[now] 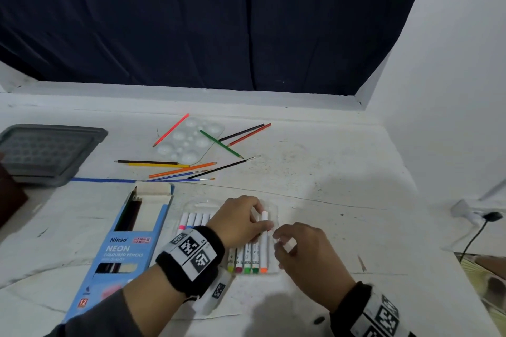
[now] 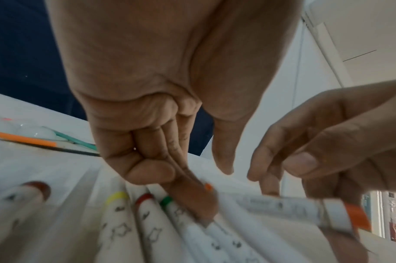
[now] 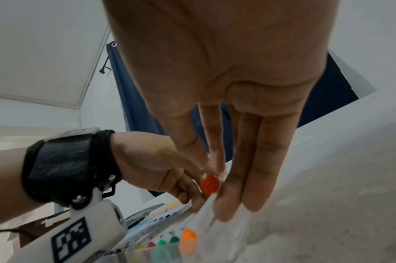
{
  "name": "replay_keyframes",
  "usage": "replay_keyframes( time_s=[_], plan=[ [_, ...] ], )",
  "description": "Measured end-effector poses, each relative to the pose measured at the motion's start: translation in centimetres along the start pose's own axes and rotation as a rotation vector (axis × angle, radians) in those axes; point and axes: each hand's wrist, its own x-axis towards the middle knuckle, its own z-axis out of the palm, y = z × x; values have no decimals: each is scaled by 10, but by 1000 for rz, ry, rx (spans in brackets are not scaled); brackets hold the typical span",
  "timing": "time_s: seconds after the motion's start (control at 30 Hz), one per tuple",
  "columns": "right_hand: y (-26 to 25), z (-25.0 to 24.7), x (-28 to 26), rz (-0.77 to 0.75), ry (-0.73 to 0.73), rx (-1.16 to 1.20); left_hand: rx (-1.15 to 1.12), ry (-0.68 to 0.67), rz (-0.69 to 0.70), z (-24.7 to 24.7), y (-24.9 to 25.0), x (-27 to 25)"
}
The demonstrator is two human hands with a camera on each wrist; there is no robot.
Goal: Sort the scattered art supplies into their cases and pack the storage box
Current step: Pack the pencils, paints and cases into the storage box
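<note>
right hand [image 1: 299, 245] pinching orange marker [image 2: 304, 211], left hand [image 1: 241, 220] fingertips pressing cased markers [image 1: 247, 257]

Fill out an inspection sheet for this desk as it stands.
Surface: white table, scuffed.
Job's things: markers in clear marker case; open pencil box; loose pencils, brushes, palette; grey storage box.
Clutter: nothing seen.
Hands: left hand presses on the cased markers; right hand pinches an orange-capped marker.
Cables: black cord, plugged at right.
Surroundings: dark curtain, white walls.
</note>
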Motion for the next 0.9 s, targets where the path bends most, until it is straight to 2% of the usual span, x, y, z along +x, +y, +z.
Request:
replay_keyframes(
  time_s=[0.17,0.3,0.4,0.47,0.7,0.9],
  plan=[
    [4,-20,7,3,-100,-22,244,-64,64,-12,-2,-9],
    [4,-33,21,-72,-277,-163,367,-172,143,-15,-4,-14],
    [1,-34,34,-130,-378,-272,411,-189,151,-13,-4,-13],
    [0,-32,41,-116,-436,-350,411,-177,141,-11,-4,-13],
    [-5,-24,56,-44,-459,-510,508,-148,120,-8,3,-7],
    [-19,-25,64,-73,-526,-570,521,-130,118,-10,2,0]
  ],
)
